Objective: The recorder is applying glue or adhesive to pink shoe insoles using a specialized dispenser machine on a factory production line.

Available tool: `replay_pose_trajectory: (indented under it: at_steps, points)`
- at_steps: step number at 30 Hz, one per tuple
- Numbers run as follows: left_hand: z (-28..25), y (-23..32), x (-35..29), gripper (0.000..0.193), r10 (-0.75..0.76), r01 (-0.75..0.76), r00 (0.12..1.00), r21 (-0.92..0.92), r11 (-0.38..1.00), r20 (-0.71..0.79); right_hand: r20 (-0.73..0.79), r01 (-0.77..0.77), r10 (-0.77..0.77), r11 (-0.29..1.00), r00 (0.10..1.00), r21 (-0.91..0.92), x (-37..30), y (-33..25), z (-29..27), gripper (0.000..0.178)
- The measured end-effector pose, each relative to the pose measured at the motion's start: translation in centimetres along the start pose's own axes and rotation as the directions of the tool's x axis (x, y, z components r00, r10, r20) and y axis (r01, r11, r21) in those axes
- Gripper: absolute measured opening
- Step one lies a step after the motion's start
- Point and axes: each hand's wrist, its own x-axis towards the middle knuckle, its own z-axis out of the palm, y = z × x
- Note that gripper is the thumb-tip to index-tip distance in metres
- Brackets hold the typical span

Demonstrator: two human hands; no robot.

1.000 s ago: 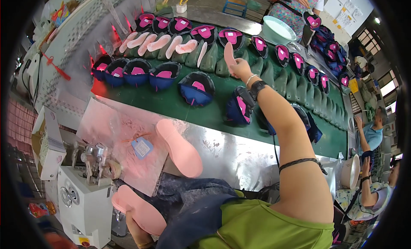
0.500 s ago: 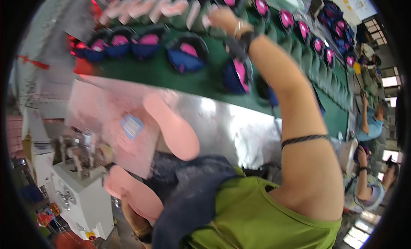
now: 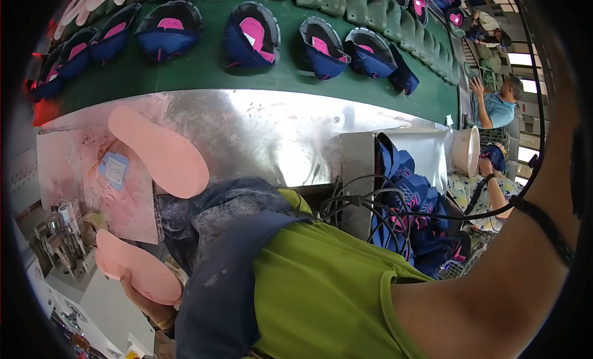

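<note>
Left grip [image 3: 137,294] clamps pink sole [image 3: 145,267], 8 o'clock. Second sole [image 3: 164,152] lies on table [image 3: 259,130], 9 o'clock; both apparently unattached. Right grip unseen, can't tell.

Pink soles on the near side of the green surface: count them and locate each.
2: one pink sole lies on the metal bench, the other sole is in the left hand. More could be hidden beneath either.
</note>
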Motion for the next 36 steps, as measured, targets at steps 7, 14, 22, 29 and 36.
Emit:
replay_pose_trajectory:
  at_steps: [7, 14, 22, 29, 36]
  points:
    - [-0.5, -0.1, -0.3, 0.059, -0.122, 0.132, 0.99, -0.178, 0.975, 0.064, 0.085, -0.067, 0.068, 0.998, 0.994, -0.005, -10.5, -4.8, 6.6, 0.024]
    - [-2.4, 0.3, -0.8, 0.06, -0.139, 0.152, 0.987, -0.206, 0.967, 0.075, 0.141, 0.015, -0.024, 0.998, 0.99, 0.06, -13.9, -12.3, 13.0, 0.026]
    - [-5.1, -1.8, -1.3, 0.049, -0.146, 0.231, 0.961, -0.393, 0.89, 0.233, 0.097, 0.308, -0.338, 0.921, 0.936, 0.237, -8.0, -22.7, 21.9, 0.028]
    - [-5.0, -4.3, 8.3, 0.032, 0.232, -0.236, 0.972, -0.115, 0.965, -0.046, -0.31, 0.694, -0.634, 0.542, 0.708, 0.474, 8.6, -37.4, 33.5, 0.032]
    - [-2.4, -3.1, 9.8, 0.031, 0.21, -0.211, 0.976, -0.521, 0.827, -0.063, -0.147, 0.372, -0.612, 0.258, 0.777, 0.892, 11.2, -41.7, 42.8, 0.038]
